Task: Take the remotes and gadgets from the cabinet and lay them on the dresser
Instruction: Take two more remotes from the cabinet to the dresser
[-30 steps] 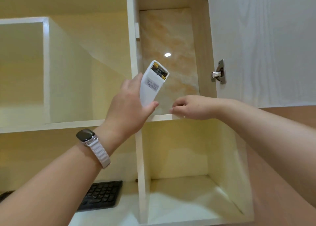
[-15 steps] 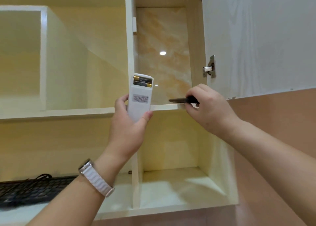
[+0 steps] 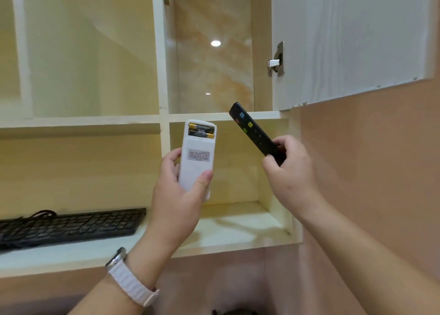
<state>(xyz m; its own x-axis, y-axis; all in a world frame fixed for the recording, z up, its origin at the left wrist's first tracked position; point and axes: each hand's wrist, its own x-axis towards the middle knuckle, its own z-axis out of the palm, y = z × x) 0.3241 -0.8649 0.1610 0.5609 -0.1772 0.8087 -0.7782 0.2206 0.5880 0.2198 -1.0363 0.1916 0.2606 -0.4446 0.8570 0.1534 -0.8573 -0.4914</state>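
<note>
Left hand (image 3: pixel 176 195) wraps the lower half of a white plastic rectangular remote (image 3: pixel 197 157), back facing the camera, in front of the open wooden cabinet (image 3: pixel 162 76). Right hand (image 3: pixel 290 171) pinches the bottom end of a slim black remote with coloured buttons (image 3: pixel 254 133), angled up just below the shelf edge. The dresser is not in view.

Risk, as I judge it: the white remote's battery cover is missing, so the two gold-and-black batteries (image 3: pixel 201 132) may drop out if it tips; the black remote, held by one end, may slip.

The white sticker (image 3: pixel 199 155) carries reddish print too small to read.
</note>
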